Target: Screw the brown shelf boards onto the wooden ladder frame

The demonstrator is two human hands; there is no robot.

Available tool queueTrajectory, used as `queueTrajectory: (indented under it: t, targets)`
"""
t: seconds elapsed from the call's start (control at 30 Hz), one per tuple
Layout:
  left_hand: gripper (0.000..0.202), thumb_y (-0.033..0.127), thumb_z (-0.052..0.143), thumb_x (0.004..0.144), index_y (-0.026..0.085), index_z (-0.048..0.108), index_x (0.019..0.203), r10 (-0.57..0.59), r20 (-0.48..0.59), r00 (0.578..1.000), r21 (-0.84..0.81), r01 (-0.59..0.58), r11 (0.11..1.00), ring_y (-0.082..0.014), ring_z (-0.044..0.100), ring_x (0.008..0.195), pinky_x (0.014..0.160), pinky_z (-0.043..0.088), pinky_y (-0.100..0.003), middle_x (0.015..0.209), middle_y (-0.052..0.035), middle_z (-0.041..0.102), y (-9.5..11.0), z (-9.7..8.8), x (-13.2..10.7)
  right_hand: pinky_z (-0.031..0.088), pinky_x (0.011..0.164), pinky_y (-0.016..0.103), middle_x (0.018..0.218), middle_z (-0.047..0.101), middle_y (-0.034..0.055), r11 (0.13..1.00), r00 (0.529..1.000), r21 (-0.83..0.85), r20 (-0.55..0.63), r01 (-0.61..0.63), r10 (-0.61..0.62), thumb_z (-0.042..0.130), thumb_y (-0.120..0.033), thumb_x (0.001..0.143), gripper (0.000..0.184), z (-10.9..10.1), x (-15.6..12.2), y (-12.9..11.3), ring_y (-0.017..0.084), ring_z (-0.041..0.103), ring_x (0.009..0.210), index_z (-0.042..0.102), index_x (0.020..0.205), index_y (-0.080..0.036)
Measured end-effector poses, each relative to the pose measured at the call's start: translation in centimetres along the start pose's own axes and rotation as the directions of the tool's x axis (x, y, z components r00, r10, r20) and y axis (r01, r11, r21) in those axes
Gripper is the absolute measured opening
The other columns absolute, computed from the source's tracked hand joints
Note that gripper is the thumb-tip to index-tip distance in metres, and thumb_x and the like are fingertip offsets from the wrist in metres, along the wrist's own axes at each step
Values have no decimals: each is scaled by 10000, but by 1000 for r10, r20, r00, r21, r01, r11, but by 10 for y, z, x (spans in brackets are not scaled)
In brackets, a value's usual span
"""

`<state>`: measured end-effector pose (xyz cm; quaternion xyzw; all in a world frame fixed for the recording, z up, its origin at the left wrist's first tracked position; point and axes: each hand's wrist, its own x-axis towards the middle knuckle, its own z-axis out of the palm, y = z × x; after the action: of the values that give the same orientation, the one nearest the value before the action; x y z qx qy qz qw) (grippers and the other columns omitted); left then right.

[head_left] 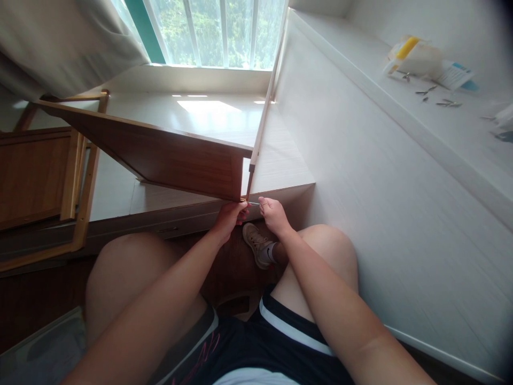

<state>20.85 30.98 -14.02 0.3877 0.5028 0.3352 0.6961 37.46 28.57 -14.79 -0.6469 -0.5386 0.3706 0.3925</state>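
A brown wooden panel (180,160) with a raised edge frame leans at an angle over the white ledge. At its lower right corner, a slim wooden bar (262,128) meets it. My left hand (232,218) is closed at that corner, thumb and fingers pinching the wood near the joint. My right hand (274,215), fingers curled, grips a thin metal rod-like tool (254,203) that points left toward the same corner. The tool's tip and any fastener there are too small to make out.
More wooden frame parts (90,176) stand on the left. A white ledge (212,117) runs under the window. On the right-hand white shelf (385,69) lie several small metal fasteners (449,103) and a plastic packet (420,56). A white side wall (385,176) rises close on the right.
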Motion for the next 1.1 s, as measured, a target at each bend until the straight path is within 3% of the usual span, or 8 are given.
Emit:
queueTrajectory:
  t: [0.3,0.4,0.5,0.6,0.7,0.77,0.93,1.1]
  targets:
    - [355,477,669,745,172,741,914,2,-2,1000,-22,-2,1000,-97,529,623,527,361,-208,789,-31,629,4,-1,0,297,613,255,669,557,16,934,983,-309,12,179,-184,433,-505,974,413,-12,-5,-12,161,469,638,503,686,-217]
    - [361,482,675,731,174,738,907,-5,-7,1000,-16,5,1000,-100,533,618,527,366,-211,787,-33,636,5,-1,-1,326,601,247,606,546,7,978,992,-163,20,128,-126,433,-532,963,469,-8,-3,-10,147,476,598,504,634,-205]
    - [359,481,674,732,171,738,901,-6,-8,1000,-11,6,1000,-100,534,620,526,367,-212,791,-34,637,4,-2,-1,337,531,244,490,495,-1,992,997,124,69,-31,22,435,-577,939,535,-1,-1,-8,123,437,491,483,566,-195]
    - [348,472,672,736,169,740,891,-6,-12,1000,-4,6,1000,-103,532,626,523,365,-213,790,-37,637,3,-2,0,221,401,236,396,401,-27,885,950,360,213,-294,228,474,-593,904,534,1,1,-10,89,310,365,444,541,-202]
    - [342,463,671,740,167,743,894,-8,-11,1000,-1,8,1000,-106,534,636,525,366,-210,792,-40,633,2,-3,0,120,362,229,372,361,-44,767,871,432,360,-474,335,487,-587,894,519,0,2,-12,69,228,321,416,544,-211]
    - [344,465,671,741,167,745,896,-9,-11,1000,2,9,1000,-105,531,637,528,369,-208,793,-41,631,3,-3,0,127,360,224,374,359,-46,774,877,435,357,-461,322,500,-576,893,517,-1,2,-13,65,238,322,415,541,-207]
    - [354,467,680,733,161,748,898,-7,-27,1000,6,7,1000,-105,522,634,522,359,-203,792,-47,628,3,-2,0,186,381,213,396,326,-56,871,966,426,182,-244,182,572,-552,871,531,0,2,-12,62,310,358,396,517,-199]
    - [367,470,687,726,156,747,905,-7,-26,1000,7,7,1000,-101,520,629,517,355,-204,791,-43,630,2,-2,1,123,349,230,395,346,-61,763,920,518,271,-386,282,519,-599,883,520,-6,2,-12,57,209,326,367,561,-220]
